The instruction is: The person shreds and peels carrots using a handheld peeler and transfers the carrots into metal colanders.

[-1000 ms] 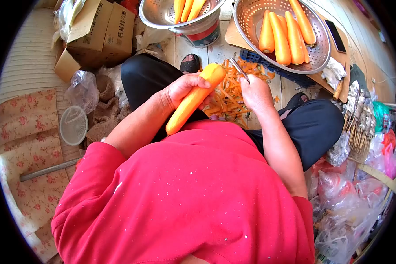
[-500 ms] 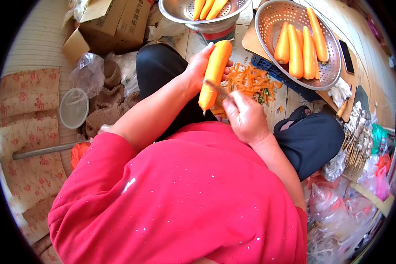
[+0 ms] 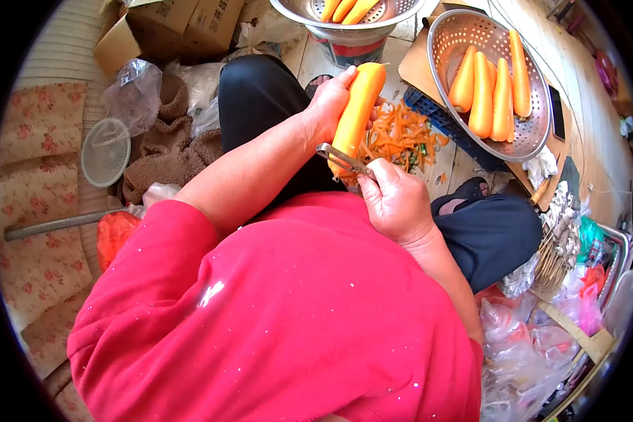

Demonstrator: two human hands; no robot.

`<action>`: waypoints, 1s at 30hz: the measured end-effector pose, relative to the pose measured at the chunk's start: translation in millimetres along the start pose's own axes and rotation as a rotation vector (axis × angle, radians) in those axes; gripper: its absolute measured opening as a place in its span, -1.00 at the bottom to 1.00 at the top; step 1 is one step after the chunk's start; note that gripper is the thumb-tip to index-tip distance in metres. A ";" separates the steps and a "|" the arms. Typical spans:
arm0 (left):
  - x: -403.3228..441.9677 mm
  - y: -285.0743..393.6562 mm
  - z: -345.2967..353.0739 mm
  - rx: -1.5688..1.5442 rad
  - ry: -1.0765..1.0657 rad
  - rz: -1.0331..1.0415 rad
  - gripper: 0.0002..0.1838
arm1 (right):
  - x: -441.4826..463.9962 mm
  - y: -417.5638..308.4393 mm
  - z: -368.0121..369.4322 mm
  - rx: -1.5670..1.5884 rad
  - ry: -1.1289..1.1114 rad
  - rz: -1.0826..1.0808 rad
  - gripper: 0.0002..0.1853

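My left hand [image 3: 332, 105] is wrapped round the upper part of a thick carrot [image 3: 359, 105], which slants down toward my lap. In my right hand [image 3: 399, 200] is a peeler [image 3: 344, 159], its metal blade lying across the carrot's lower end. My right fingers are closed on its handle, which is mostly hidden. Orange peelings [image 3: 401, 137] lie heaped on the floor just beyond the carrot.
A perforated metal colander [image 3: 443, 35] with several carrots rests on a board at the right, near a phone [image 3: 557, 112]. Another colander [image 3: 309, 17] tops a bucket ahead. At left are a cardboard box [image 3: 169, 32], a brown cloth [image 3: 172, 158] and a white plastic lid [image 3: 105, 152].
The peeler has moved down the carrot toward its lower end and turned so its blade shows. Both hands still hold the same things. The whole view has shifted slightly.
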State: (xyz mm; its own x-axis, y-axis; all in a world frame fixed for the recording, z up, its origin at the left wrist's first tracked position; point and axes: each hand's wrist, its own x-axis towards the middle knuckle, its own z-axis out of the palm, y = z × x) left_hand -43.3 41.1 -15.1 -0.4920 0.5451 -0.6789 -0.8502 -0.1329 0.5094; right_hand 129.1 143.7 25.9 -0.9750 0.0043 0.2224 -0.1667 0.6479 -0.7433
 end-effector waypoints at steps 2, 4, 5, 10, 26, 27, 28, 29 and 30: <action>-2.2 -2.1 -0.6 0.033 0.035 0.046 -0.39 | -1.6 3.4 4.9 -0.055 -0.058 0.003 -0.82; -6.9 -1.1 0.3 0.026 0.082 0.049 -0.41 | -2.1 2.6 6.3 -0.065 -0.064 0.019 -0.82; -7.8 -0.6 1.6 0.026 0.122 0.054 -0.42 | -1.6 2.8 5.9 -0.079 -0.062 0.034 -0.82; -15.5 -7.1 -1.3 0.097 0.091 0.021 -0.48 | 9.4 20.2 4.2 -0.174 0.001 0.185 -0.81; -18.8 -14.7 -4.3 0.155 -0.031 -0.094 -0.42 | 1.5 40.8 4.8 0.034 0.089 0.225 -0.79; -15.7 -13.4 -2.7 0.156 -0.030 -0.094 -0.42 | -1.4 28.3 4.1 0.104 0.026 0.195 -0.80; -13.8 -12.4 -1.4 0.064 -0.022 -0.084 -0.42 | -4.4 20.5 5.2 0.117 -0.004 0.128 -0.80; -13.2 -11.5 -1.0 -0.029 -0.014 -0.075 -0.42 | -6.1 16.1 6.4 0.130 -0.035 0.062 -0.80; -12.9 -10.5 -1.0 -0.032 -0.009 -0.081 -0.41 | -5.9 15.6 7.5 0.130 -0.036 0.061 -0.80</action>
State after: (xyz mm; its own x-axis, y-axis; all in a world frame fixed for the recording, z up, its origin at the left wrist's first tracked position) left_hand -28.2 34.6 -12.3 -0.4197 0.5622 -0.7126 -0.8928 -0.1141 0.4358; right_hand 131.1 148.1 8.3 -0.9881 0.0121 0.1535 -0.1224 0.5429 -0.8308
